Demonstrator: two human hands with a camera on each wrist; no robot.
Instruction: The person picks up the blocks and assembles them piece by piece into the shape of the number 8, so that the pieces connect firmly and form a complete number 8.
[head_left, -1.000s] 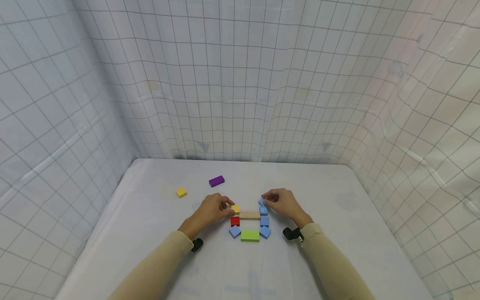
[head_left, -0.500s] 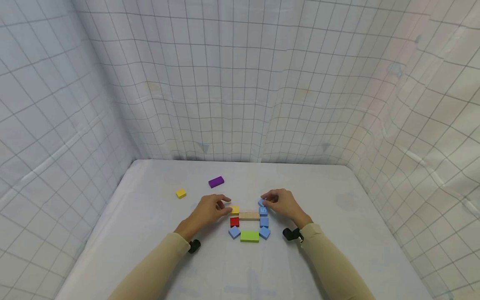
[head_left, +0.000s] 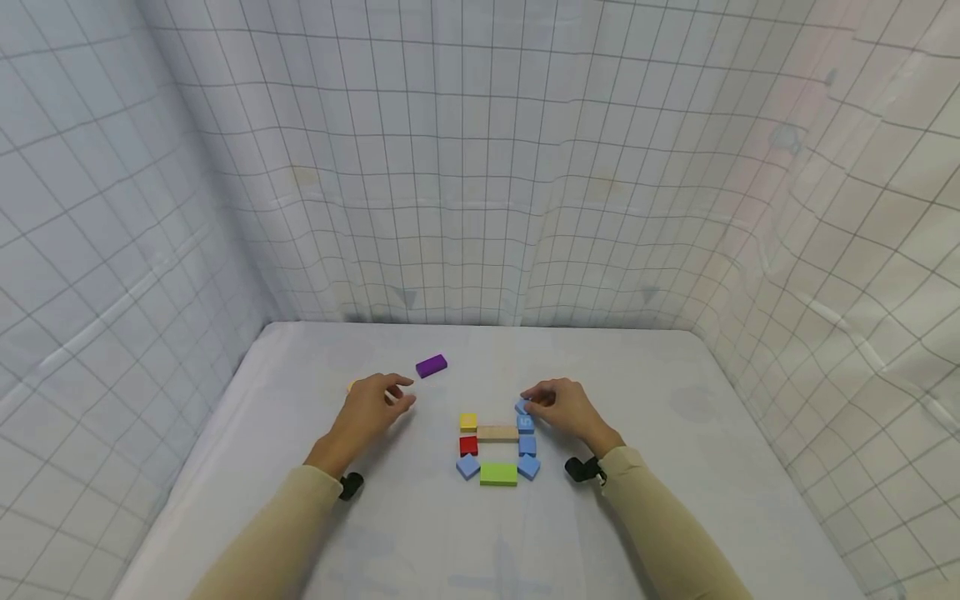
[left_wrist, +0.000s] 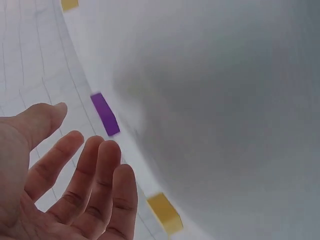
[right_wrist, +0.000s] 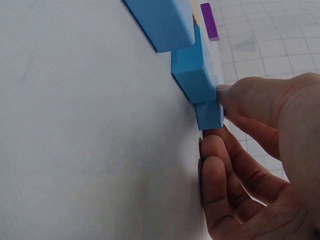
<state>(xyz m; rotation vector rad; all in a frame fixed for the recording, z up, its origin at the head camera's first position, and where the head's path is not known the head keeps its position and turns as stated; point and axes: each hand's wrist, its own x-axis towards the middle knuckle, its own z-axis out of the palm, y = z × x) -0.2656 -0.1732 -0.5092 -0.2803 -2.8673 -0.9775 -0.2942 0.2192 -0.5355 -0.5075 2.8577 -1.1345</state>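
Note:
My left hand (head_left: 367, 410) hangs over the left of the table with fingers spread and nothing between them. Behind it a loose yellow block (left_wrist: 165, 214) is mostly hidden in the head view, but shows past the fingertips in the left wrist view. A purple block (head_left: 431, 366) lies just beyond that hand. With thumb and fingers, my right hand (head_left: 564, 408) pinches a small blue block (right_wrist: 209, 115) at the far end of a blue column. Beside it in the column is a marked blue block (head_left: 525, 424), followed by another blue block (head_left: 527, 446).
Left of the column, a wooden block (head_left: 497, 434) bridges to a yellow block (head_left: 468, 422) above a red block (head_left: 468, 446). Nearer stand a green block (head_left: 498, 475) and two turned blue blocks, one left (head_left: 468, 467), one right (head_left: 528, 467). Grid-patterned curtains (head_left: 465, 167) surround the white table (head_left: 637, 533).
My left hand has let go of the yellow block above the red one and moved left toward the loose yellow block. My right hand has stayed on the small blue block.

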